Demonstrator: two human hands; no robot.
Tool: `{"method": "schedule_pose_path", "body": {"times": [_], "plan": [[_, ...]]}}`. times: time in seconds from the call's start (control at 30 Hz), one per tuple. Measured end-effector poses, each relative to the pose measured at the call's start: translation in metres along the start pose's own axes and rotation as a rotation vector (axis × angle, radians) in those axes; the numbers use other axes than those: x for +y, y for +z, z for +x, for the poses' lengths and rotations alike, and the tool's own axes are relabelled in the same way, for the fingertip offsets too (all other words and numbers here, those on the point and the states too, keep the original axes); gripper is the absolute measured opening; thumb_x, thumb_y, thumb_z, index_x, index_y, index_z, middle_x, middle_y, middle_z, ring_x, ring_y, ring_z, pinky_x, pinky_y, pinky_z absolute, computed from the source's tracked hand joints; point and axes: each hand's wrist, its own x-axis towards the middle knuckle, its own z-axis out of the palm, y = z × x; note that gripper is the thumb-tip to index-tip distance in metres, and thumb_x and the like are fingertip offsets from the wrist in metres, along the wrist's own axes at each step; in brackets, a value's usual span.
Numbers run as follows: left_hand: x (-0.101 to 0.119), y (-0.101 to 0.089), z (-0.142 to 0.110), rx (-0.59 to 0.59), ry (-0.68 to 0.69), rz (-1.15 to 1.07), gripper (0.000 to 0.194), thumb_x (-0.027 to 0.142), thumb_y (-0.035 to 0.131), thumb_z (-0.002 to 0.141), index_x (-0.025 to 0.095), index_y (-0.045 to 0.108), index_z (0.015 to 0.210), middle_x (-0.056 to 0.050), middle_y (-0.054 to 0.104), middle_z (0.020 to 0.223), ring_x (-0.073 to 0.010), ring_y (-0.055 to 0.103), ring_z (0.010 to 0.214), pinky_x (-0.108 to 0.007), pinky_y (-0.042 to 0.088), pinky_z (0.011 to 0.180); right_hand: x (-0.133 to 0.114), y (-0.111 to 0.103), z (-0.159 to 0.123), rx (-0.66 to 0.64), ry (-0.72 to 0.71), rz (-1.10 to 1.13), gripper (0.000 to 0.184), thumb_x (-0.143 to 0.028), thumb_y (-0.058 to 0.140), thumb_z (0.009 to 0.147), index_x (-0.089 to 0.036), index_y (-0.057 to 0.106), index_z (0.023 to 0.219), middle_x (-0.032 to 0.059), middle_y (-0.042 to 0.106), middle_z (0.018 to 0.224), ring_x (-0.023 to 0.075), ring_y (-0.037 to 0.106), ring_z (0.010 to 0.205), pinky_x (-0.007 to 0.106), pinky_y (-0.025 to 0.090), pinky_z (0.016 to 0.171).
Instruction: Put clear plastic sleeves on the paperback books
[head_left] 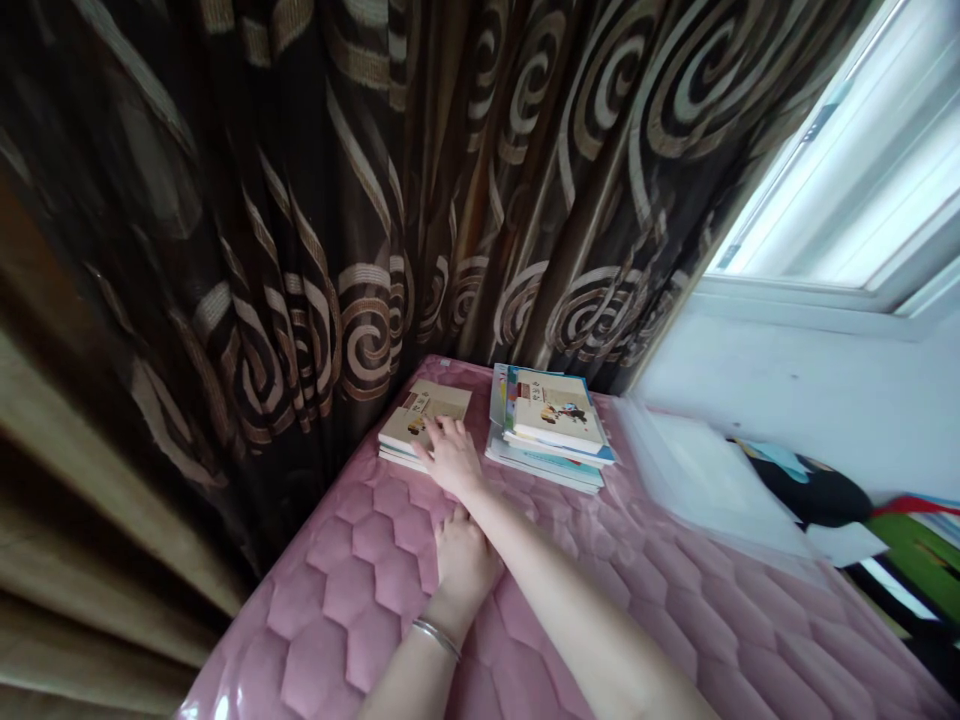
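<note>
My right hand (448,452) reaches forward and lies with fingers spread on top of a small stack of beige-covered books (424,415) near the far edge of a pink quilted mattress (345,590). Closer to me, my left hand (463,560), with a silver bangle on the wrist, rests palm down on the mattress with its fingers tucked under my right forearm. A second, taller stack of books (551,425) with colourful covers sits just to the right of the first stack.
A dark curtain with beige swirls (337,200) hangs behind the mattress. A window (862,190) lets in light at the upper right. A clear plastic sheet (712,480) and a black object (817,495) lie at the right.
</note>
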Motion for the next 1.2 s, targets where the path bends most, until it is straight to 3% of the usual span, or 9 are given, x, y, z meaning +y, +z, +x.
{"method": "schedule_pose_path", "body": {"times": [0.07,0.2,0.37,0.47,0.6,0.7,0.77,0.93,1.2], "plan": [[0.000,-0.001,0.000,-0.009,0.006,-0.013,0.041,0.029,0.046,0.086,0.022,0.056,0.125,-0.013,0.061,0.117,-0.0284,0.055,0.108,-0.044,0.037,0.097,-0.003,0.004,-0.002,-0.065,-0.111,-0.093,0.053,-0.050,0.042,0.090,-0.026,0.043,0.137,0.0110,0.041,0.142,0.0317,0.034,0.129,0.047,0.031,0.103],[-0.001,0.002,0.002,0.015,0.000,-0.089,0.042,0.022,0.048,0.084,0.020,0.057,0.125,-0.014,0.062,0.118,-0.0293,0.055,0.110,-0.047,0.037,0.099,0.002,0.018,-0.003,-0.136,-0.055,-0.103,0.046,-0.038,0.039,0.094,-0.029,0.040,0.139,0.0092,0.037,0.146,0.0301,0.026,0.135,0.048,0.030,0.104],[-0.019,0.000,0.008,0.123,-0.034,-0.264,0.031,0.008,0.044,0.080,0.017,0.064,0.102,-0.009,0.069,0.098,-0.0184,0.064,0.090,-0.028,0.049,0.080,0.020,0.020,-0.014,-0.003,0.023,0.112,0.050,-0.040,0.046,0.091,-0.022,0.044,0.138,0.0116,0.034,0.148,0.0274,0.028,0.136,0.042,0.029,0.108],[-0.046,-0.022,0.021,0.340,-0.250,-0.328,0.022,0.008,0.044,0.080,0.015,0.062,0.092,-0.007,0.068,0.088,-0.0173,0.065,0.083,-0.026,0.051,0.075,0.034,0.017,-0.031,0.084,0.210,0.282,0.048,-0.037,0.048,0.090,-0.020,0.047,0.135,0.0117,0.044,0.141,0.0235,0.038,0.131,0.039,0.033,0.107],[-0.090,-0.071,0.054,0.452,-0.292,-0.274,0.032,0.008,0.044,0.081,0.013,0.055,0.111,-0.012,0.062,0.109,-0.0207,0.059,0.105,-0.034,0.047,0.092,0.044,0.018,-0.051,0.087,0.247,0.459,0.051,-0.031,0.055,0.085,-0.018,0.047,0.133,0.0097,0.052,0.135,0.0202,0.047,0.126,0.034,0.034,0.107],[-0.113,-0.099,0.081,0.423,-0.221,-0.240,0.044,0.007,0.052,0.079,0.010,0.049,0.123,-0.015,0.054,0.127,-0.0203,0.053,0.117,-0.032,0.041,0.100,0.040,0.025,-0.058,0.073,0.231,0.557,0.056,-0.029,0.059,0.083,-0.018,0.044,0.136,0.0088,0.054,0.134,0.0189,0.050,0.123,0.031,0.037,0.105],[-0.122,-0.105,0.094,0.352,-0.167,-0.225,0.052,0.006,0.061,0.074,0.013,0.049,0.125,-0.013,0.057,0.126,-0.0203,0.055,0.116,-0.030,0.042,0.100,0.035,0.029,-0.058,0.068,0.235,0.587,0.060,-0.027,0.060,0.082,-0.018,0.041,0.138,0.0084,0.055,0.133,0.0186,0.053,0.121,0.029,0.040,0.102],[-0.132,-0.099,0.111,0.208,-0.124,-0.182,0.056,0.010,0.068,0.072,0.015,0.051,0.125,-0.009,0.068,0.112,-0.0196,0.062,0.105,-0.028,0.046,0.092,0.025,0.034,-0.052,0.089,0.266,0.537,0.061,-0.022,0.059,0.082,-0.019,0.039,0.140,0.0082,0.063,0.124,0.0196,0.060,0.112,0.028,0.044,0.095],[-0.136,-0.093,0.116,0.145,-0.133,-0.074,0.053,0.012,0.062,0.079,0.016,0.048,0.130,-0.014,0.064,0.121,-0.0211,0.060,0.112,-0.027,0.041,0.095,0.020,0.032,-0.051,0.105,0.368,0.444,0.050,-0.025,0.057,0.086,-0.016,0.048,0.134,0.0102,0.071,0.107,0.0203,0.067,0.097,0.025,0.048,0.086]]}}
